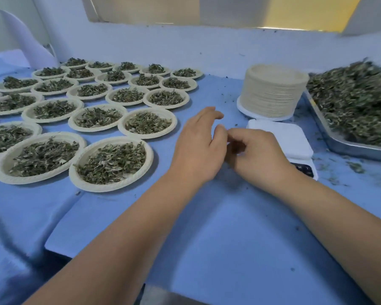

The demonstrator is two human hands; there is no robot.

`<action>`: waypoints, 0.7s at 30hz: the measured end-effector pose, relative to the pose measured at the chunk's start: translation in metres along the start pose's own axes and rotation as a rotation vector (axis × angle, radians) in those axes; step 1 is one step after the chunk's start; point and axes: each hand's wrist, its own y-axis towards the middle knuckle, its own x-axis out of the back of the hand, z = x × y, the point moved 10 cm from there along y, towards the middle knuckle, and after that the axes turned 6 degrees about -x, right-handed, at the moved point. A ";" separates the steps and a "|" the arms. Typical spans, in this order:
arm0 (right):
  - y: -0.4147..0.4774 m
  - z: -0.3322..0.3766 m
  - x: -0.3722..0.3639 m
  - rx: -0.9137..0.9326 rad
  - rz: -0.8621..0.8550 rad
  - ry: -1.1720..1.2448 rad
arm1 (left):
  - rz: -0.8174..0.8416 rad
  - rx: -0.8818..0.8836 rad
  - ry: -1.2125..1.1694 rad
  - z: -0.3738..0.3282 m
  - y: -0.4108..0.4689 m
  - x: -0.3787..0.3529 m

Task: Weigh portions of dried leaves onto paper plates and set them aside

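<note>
My left hand (pixel 198 146) hovers over the blue cloth with its fingers relaxed and spread, holding nothing. My right hand (pixel 257 153) is beside it, fingers curled in toward the left thumb, with nothing visible in its grip. Just behind the right hand sits the white scale (pixel 284 137), its platform bare. A tall stack of empty paper plates (pixel 273 91) stands behind the scale. A metal tray (pixel 348 148) heaped with dried leaves (pixel 356 102) lies at the right. Several filled plates cover the left side, the nearest (pixel 111 164) left of my left hand.
A blue cloth (pixel 218 227) covers the table, with leaf crumbs scattered around the scale and tray. A white wall runs along the back, and a white sheet (pixel 26 42) leans at the far left. The cloth in front of my hands is bare.
</note>
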 end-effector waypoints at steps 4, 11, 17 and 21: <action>-0.018 -0.063 0.054 -0.186 -0.127 0.186 | 0.050 0.075 -0.181 -0.009 0.021 -0.040; -0.064 -0.139 0.147 -0.298 -0.406 0.242 | 0.088 0.218 -0.328 0.002 0.042 -0.092; -0.081 -0.176 0.152 -0.388 -0.450 0.336 | 0.041 0.349 -0.504 0.030 0.031 -0.103; -0.075 -0.175 0.144 -0.393 -0.413 0.395 | 0.050 0.381 -0.561 0.040 0.032 -0.099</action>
